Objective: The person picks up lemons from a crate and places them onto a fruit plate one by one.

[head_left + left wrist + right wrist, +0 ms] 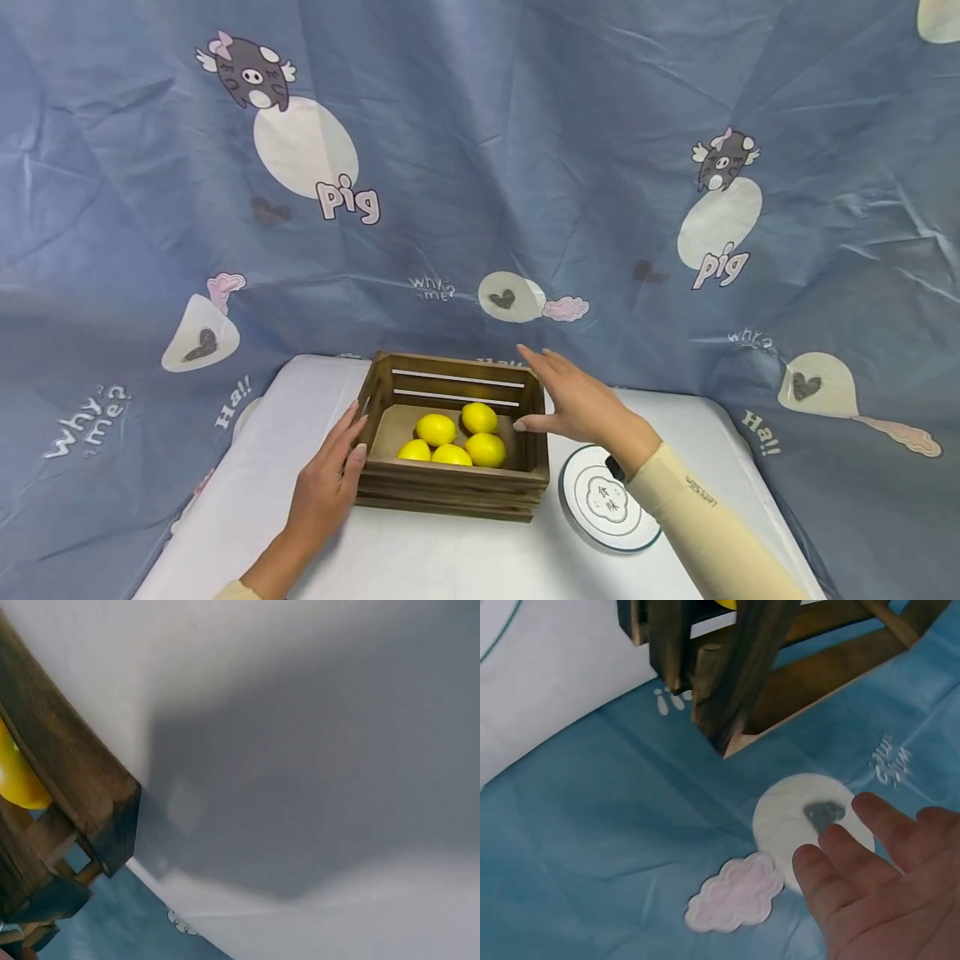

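A brown wooden slatted crate [450,492] stands on the white table with several yellow lemons [486,450] inside, gathered toward its front right. My left hand [324,492] is at the crate's left side, its fingers extended along the left wall near the rim. My right hand [581,400] hovers over the crate's right rear corner, fingers straight and spread from the thumb, with nothing between them. In the right wrist view the fingers [840,874] reach out beside the crate's wooden corner [727,712]. A lemon [19,776] shows over the crate wall in the left wrist view.
A white plate [577,500] with a dark green rim and printed characters lies right of the crate, partly under my right forearm. A blue patterned cloth [465,167] hangs behind the white table [450,567] and along its sides.
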The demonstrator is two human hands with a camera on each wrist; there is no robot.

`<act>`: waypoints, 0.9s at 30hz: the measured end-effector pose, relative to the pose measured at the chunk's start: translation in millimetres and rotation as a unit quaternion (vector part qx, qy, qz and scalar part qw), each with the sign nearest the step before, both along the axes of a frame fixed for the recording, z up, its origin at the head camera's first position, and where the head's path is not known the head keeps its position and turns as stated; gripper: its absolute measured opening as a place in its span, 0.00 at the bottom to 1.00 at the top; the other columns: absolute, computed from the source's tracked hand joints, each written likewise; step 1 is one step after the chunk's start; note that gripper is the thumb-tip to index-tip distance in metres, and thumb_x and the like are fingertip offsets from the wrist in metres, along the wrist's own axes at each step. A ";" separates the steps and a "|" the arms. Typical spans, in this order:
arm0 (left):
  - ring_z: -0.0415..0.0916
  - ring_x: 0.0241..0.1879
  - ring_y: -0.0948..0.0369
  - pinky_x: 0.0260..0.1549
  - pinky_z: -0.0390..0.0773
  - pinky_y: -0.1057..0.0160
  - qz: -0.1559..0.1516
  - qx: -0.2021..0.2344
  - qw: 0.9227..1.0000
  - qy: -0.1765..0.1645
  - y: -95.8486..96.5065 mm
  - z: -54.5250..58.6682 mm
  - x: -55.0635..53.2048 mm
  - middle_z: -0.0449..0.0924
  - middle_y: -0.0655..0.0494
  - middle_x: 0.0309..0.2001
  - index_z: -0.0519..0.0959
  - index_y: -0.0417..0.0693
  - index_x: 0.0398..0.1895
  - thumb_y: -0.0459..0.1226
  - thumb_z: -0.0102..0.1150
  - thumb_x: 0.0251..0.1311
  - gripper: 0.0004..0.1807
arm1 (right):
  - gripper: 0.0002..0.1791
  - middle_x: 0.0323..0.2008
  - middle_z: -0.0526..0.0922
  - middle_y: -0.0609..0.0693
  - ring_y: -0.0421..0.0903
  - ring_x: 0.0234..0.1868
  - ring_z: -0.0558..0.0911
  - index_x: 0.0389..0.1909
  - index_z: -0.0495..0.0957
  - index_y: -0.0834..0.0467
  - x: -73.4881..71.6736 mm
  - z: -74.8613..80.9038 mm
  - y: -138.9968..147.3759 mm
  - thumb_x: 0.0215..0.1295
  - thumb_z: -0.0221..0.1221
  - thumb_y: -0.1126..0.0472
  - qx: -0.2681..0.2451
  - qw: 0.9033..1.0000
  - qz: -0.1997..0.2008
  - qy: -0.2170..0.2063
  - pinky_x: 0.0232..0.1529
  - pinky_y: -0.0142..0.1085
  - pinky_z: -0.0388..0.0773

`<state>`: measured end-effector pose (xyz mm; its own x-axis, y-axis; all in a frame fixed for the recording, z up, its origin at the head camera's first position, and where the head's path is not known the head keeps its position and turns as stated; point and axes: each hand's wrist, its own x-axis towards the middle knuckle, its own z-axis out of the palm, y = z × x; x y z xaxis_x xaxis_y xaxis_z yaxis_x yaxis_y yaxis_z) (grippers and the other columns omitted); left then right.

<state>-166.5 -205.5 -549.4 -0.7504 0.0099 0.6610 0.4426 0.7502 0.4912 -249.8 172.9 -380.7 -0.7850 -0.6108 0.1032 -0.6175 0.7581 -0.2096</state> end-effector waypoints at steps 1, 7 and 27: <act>0.71 0.70 0.52 0.65 0.61 0.79 0.001 0.005 1.000 0.004 1.5 -1.6 0.0 0.65 0.54 0.78 0.72 0.43 0.74 0.33 0.56 0.74 0.26 | 0.61 0.78 0.63 0.61 0.61 0.78 0.61 0.85 0.49 0.51 -3.6 -0.3 -4.6 0.58 0.71 0.34 0.008 1.000 0.001 -0.002 0.69 0.60 0.69; 0.66 0.73 0.59 0.69 0.57 0.76 0.020 0.066 0.997 0.040 14.1 -9.2 1.9 0.68 0.49 0.76 0.70 0.40 0.76 0.30 0.49 0.74 0.27 | 0.61 0.75 0.67 0.62 0.60 0.74 0.68 0.84 0.50 0.56 -16.3 -7.8 -33.8 0.59 0.71 0.36 0.065 0.997 0.027 -0.023 0.69 0.55 0.70; 0.75 0.53 0.53 0.53 0.66 0.76 0.045 0.144 0.986 0.073 33.2 -8.6 -7.5 0.72 0.45 0.73 0.72 0.39 0.74 0.25 0.39 0.70 0.30 | 0.31 0.45 0.87 0.47 0.46 0.46 0.84 0.54 0.86 0.57 -40.7 -43.5 -91.3 0.53 0.78 0.44 0.198 0.961 -0.024 -0.194 0.50 0.44 0.81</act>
<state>-173.9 -172.3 -558.0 -0.6357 -0.2563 0.7281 0.4631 0.6280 0.6254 -290.5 81.6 -424.2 -0.7461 -0.5035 -0.4357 -0.5125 0.8520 -0.1070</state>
